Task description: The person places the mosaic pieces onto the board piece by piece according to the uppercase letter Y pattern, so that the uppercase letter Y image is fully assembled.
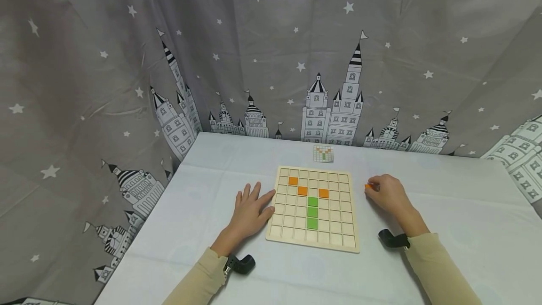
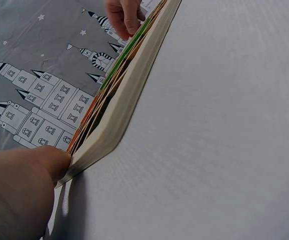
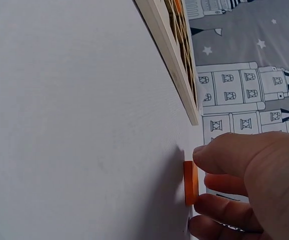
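A square wooden grid board (image 1: 292,234) lies on the table, with three orange tiles (image 1: 302,191) and three green tiles (image 1: 312,212) in its cells. My left hand (image 1: 251,213) rests flat with fingers spread, its thumb and index finger touching the board's left edge. To the right of the board, my right hand (image 1: 389,194) pinches another orange tile (image 3: 188,182) between thumb and fingertips, low over the table. Part of that tile is hidden by the fingers in the head view.
A small printed pattern card (image 1: 323,154) lies behind the board, showing a grid with coloured squares. White cloth covers the table (image 1: 296,276). A grey curtain (image 1: 271,36) with castles and stars hangs along the back and left side.
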`<move>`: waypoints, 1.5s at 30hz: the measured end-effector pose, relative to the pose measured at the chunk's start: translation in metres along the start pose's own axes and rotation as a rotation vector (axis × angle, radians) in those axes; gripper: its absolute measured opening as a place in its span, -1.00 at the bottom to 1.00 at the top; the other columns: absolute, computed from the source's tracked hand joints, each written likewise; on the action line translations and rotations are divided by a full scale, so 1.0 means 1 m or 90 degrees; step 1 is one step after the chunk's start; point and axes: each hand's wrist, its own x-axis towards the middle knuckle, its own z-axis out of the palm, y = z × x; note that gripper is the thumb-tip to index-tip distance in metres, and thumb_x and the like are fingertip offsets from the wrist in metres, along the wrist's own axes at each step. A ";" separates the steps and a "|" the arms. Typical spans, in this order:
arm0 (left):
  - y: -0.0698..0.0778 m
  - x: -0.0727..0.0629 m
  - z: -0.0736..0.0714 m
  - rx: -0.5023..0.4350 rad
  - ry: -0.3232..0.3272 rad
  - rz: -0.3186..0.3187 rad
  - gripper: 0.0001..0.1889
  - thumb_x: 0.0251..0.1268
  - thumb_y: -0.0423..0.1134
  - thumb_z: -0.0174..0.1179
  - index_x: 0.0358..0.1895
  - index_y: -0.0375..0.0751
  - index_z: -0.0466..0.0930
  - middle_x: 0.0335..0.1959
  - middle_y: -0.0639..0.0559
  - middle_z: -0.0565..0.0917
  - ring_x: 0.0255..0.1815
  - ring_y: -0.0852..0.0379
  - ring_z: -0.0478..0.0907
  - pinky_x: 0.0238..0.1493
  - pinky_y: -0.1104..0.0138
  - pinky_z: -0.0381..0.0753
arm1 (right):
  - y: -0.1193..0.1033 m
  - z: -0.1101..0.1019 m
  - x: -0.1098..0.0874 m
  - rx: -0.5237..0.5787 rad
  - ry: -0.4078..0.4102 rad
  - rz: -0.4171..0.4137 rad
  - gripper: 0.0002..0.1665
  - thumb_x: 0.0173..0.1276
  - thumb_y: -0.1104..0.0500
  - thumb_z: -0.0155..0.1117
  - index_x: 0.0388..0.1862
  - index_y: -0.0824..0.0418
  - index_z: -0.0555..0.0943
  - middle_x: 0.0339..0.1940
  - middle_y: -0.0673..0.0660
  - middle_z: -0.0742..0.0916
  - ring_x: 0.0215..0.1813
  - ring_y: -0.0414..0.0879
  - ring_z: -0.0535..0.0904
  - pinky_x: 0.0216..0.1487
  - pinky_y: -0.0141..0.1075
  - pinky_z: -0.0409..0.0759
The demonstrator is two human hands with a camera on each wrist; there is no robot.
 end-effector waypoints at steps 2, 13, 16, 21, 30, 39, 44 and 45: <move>0.000 0.000 0.000 0.000 0.000 0.000 -0.48 0.46 -0.01 0.10 0.43 -0.04 0.51 0.59 -0.38 0.21 0.64 -0.51 -0.05 0.53 -0.41 -0.10 | -0.001 0.001 0.000 0.001 0.001 -0.005 -0.62 0.23 0.25 0.39 -0.04 0.50 0.71 -0.18 0.40 0.76 -0.16 0.20 0.66 0.00 0.12 0.62; 0.001 0.000 0.001 -0.006 0.003 0.004 -0.48 0.45 -0.02 0.12 0.42 -0.04 0.52 0.59 -0.39 0.22 0.64 -0.51 -0.05 0.53 -0.41 -0.10 | -0.008 0.004 0.001 -0.008 -0.021 0.018 -0.67 0.25 0.31 0.37 -0.04 0.48 0.72 -0.20 0.35 0.73 -0.19 0.12 0.60 -0.02 0.06 0.64; 0.002 0.000 0.000 -0.006 0.003 0.003 -0.48 0.45 -0.02 0.12 0.42 -0.04 0.51 0.59 -0.39 0.22 0.64 -0.51 -0.04 0.53 -0.41 -0.10 | -0.008 0.004 0.000 -0.010 -0.028 0.025 -0.69 0.27 0.31 0.36 -0.05 0.47 0.73 -0.18 0.36 0.72 -0.15 0.15 0.61 0.02 0.09 0.62; 0.001 0.000 -0.001 -0.006 0.001 0.000 -0.48 0.45 -0.02 0.12 0.42 -0.04 0.51 0.59 -0.39 0.22 0.64 -0.51 -0.04 0.53 -0.41 -0.10 | -0.007 0.004 0.000 -0.016 -0.034 0.026 -0.75 0.29 0.31 0.35 -0.11 0.45 0.75 -0.19 0.36 0.72 -0.13 0.18 0.61 0.04 0.11 0.62; 0.001 -0.001 -0.002 -0.006 0.001 0.001 -0.48 0.45 -0.02 0.12 0.42 -0.04 0.52 0.59 -0.39 0.22 0.64 -0.51 -0.04 0.53 -0.41 -0.10 | -0.005 0.004 -0.001 -0.022 -0.019 -0.006 -0.79 0.27 0.32 0.36 -0.18 0.45 0.76 -0.26 0.34 0.73 -0.20 0.15 0.61 -0.03 0.10 0.62; 0.001 -0.001 -0.002 -0.004 -0.004 -0.005 -0.48 0.46 -0.01 0.11 0.43 -0.03 0.51 0.60 -0.38 0.21 0.65 -0.49 -0.06 0.54 -0.39 -0.11 | -0.008 0.004 -0.001 -0.020 -0.042 0.020 -0.76 0.31 0.28 0.36 -0.13 0.42 0.76 -0.20 0.34 0.72 -0.15 0.15 0.59 0.04 0.11 0.62; 0.002 -0.001 -0.002 -0.009 -0.005 -0.005 -0.48 0.46 -0.01 0.11 0.43 -0.04 0.51 0.60 -0.38 0.20 0.65 -0.49 -0.06 0.54 -0.39 -0.12 | -0.008 0.002 -0.002 -0.020 -0.055 0.031 -0.75 0.30 0.27 0.36 -0.11 0.41 0.76 -0.21 0.33 0.71 -0.16 0.15 0.56 0.04 0.10 0.61; 0.001 -0.001 -0.002 -0.008 -0.005 -0.005 -0.48 0.46 -0.02 0.11 0.43 -0.04 0.51 0.60 -0.38 0.20 0.65 -0.49 -0.06 0.54 -0.39 -0.12 | -0.008 0.002 -0.002 -0.021 -0.055 0.030 -0.75 0.30 0.28 0.36 -0.11 0.41 0.76 -0.22 0.33 0.71 -0.16 0.14 0.56 0.03 0.10 0.61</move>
